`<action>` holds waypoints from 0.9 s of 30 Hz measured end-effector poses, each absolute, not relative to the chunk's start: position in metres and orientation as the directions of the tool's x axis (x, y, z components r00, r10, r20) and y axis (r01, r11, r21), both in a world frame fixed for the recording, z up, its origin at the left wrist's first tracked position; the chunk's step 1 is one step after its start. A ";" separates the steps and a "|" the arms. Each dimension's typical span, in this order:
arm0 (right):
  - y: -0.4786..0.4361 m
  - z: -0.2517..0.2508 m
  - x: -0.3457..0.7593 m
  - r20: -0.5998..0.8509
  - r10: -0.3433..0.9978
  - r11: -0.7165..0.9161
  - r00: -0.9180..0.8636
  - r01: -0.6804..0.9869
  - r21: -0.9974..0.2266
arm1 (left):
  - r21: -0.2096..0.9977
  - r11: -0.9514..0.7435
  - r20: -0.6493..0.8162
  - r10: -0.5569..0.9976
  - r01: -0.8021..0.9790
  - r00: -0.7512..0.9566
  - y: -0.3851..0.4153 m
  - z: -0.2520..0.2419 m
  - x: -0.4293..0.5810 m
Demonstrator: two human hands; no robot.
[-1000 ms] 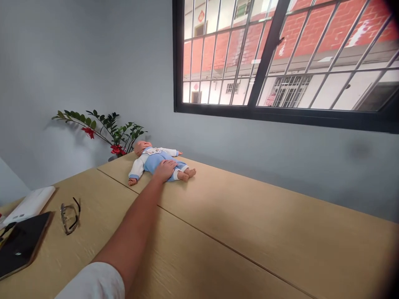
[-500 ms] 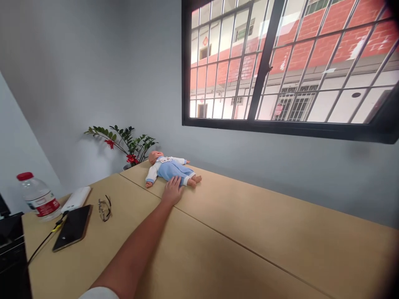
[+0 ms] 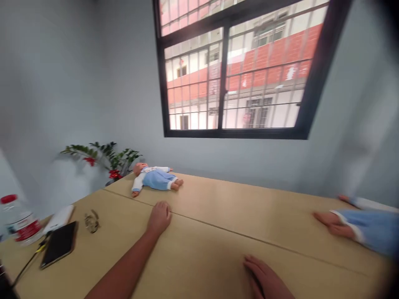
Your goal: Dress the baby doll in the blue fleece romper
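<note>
My left hand (image 3: 159,218) is over the wooden table (image 3: 193,253), near the seam between its boards, its fingers curled together with nothing seen in them. Just beyond it, a doll in blue trousers and white sleeves (image 3: 157,178) lies on its back, clear of the hand. Low in the view is my right hand (image 3: 264,276), blurred, with fingers stretched out and thumb apart; nothing shows in its grip. A second doll in blue (image 3: 370,228) lies at the right edge, its feet pointing left and its upper body mostly out of view.
At the left are a bottle with a red cap (image 3: 23,224), a white power bank (image 3: 59,219), a black phone (image 3: 60,245) with a cable, and glasses (image 3: 92,221). A potted plant (image 3: 115,158) stands behind the table's far left corner, below a barred window (image 3: 222,83).
My left hand has come off the first doll's legs and back toward me. The view has turned right, so my right hand and the second doll now show.
</note>
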State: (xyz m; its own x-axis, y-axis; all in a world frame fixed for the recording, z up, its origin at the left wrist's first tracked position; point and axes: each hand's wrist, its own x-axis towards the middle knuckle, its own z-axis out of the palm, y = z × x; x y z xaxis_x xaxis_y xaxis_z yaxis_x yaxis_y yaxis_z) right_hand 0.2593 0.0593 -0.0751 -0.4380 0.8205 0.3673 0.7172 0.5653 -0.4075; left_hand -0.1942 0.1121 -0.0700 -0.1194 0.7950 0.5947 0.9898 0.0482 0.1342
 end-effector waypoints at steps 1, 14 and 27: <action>0.050 -0.069 0.255 0.334 0.847 0.527 -0.414 0.740 -0.419 | 0.128 -0.005 0.586 0.807 0.992 -0.072 0.104 -0.070 -0.190; 0.016 -0.058 0.254 0.306 0.854 0.520 -0.421 0.716 -0.465 | 0.226 -0.540 0.493 0.781 0.811 0.383 0.025 -0.087 -0.078; 0.023 -0.055 0.262 0.301 0.844 0.535 -0.443 0.675 -0.508 | 0.473 -0.480 0.252 0.877 0.738 0.409 0.018 -0.078 -0.043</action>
